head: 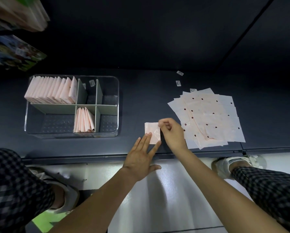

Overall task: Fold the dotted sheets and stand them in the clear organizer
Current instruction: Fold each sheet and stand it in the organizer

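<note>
Left hand (141,155) spread flat, fingertips pressing the near edge of one folded sheet (152,132) lying on the worktop (134,91), long axis running near to far; right hand (172,132) pinching its far right corner. Just right, a fanned pile of flat dotted sheets (208,116), uncountable. Farther left, organizer (117,105): four folded sheets upright in the near middle compartment, about a dozen in the far left.

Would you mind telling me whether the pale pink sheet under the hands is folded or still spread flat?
Folded: the pale pink sheet is a small rectangle, far smaller than the spread dotted sheets; left hand presses it, right hand pinches its corner.
</note>
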